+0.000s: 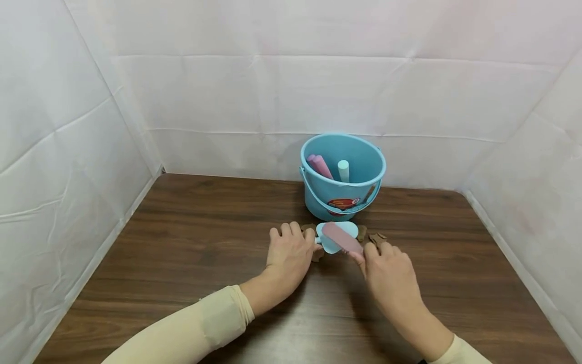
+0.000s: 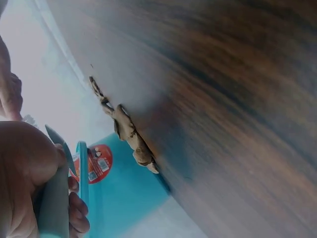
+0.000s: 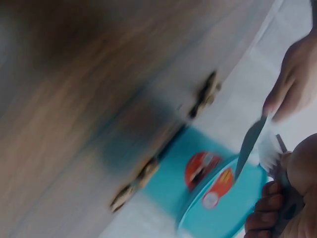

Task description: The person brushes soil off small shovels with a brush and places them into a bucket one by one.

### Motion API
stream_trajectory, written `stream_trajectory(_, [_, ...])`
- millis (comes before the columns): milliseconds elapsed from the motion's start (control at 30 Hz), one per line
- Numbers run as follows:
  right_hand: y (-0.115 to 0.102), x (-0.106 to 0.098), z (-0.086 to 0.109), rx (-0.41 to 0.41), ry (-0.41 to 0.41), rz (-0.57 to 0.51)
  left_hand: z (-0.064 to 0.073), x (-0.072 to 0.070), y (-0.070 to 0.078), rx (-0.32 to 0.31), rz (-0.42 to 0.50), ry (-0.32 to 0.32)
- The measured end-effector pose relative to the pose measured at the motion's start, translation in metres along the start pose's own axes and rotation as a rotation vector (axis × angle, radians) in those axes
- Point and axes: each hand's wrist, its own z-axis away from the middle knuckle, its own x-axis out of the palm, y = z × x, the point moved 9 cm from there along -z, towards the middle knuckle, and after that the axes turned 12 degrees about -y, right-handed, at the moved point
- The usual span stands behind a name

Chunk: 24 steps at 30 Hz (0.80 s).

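Note:
My left hand (image 1: 291,253) grips the handle of a light blue toy shovel (image 1: 330,246); its grey-blue handle (image 2: 54,210) shows inside the curled fingers in the left wrist view. My right hand (image 1: 393,275) holds a pink toy tool (image 1: 343,238), which overlaps the shovel blade in the head view. Blur hides its exact kind and whether the two touch. In the right wrist view the shovel blade (image 3: 250,144) appears edge-on above the table. Brown, crumpled, leaf-like pieces (image 1: 378,238) lie around and below the tools, with more pieces (image 2: 130,131) along the bucket's base.
A blue bucket (image 1: 311,194) with a lowered handle stands just behind the hands, near the back wall. Pink handles (image 1: 322,166) and a pale blue handle (image 1: 343,171) stick up inside it. White cloth (image 1: 218,96) encloses the brown wooden table (image 1: 204,227) at the back and sides.

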Motion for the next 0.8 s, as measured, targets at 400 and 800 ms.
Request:
stream_trajectory(400, [0.025, 0.013, -0.002, 0.103, -0.037, 0.055, 0.002, -0.002, -0.004, -0.037, -0.044, 0.047])
stream_trajectory(800, [-0.019, -0.005, -0.007, -0.043, 0.04, 0.077, 0.005, -0.004, 0.0, -0.016, 0.02, 0.007])
